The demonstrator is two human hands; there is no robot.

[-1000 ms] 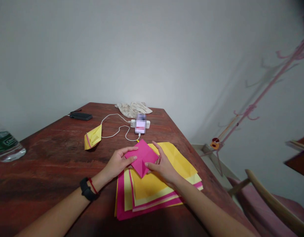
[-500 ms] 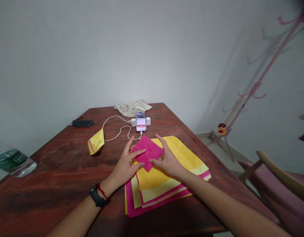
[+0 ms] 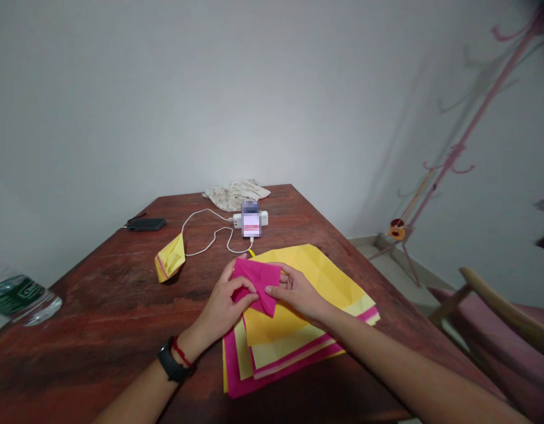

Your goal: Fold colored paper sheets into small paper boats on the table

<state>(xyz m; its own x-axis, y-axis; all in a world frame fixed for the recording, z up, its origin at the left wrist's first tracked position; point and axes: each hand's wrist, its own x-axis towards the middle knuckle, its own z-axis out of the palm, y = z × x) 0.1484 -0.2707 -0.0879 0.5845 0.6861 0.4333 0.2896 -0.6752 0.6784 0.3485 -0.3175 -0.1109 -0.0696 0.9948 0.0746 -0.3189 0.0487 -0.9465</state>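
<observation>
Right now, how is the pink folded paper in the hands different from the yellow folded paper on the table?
The pink folded paper is held between the left hand and right hand; the yellow folded paper rests untouched on the table.
The pink one shows only pink, while the yellow one has a pink stripe.
The pink one looks fairly flat; the yellow one looks bulkier.
Both have visible creases.
</observation>
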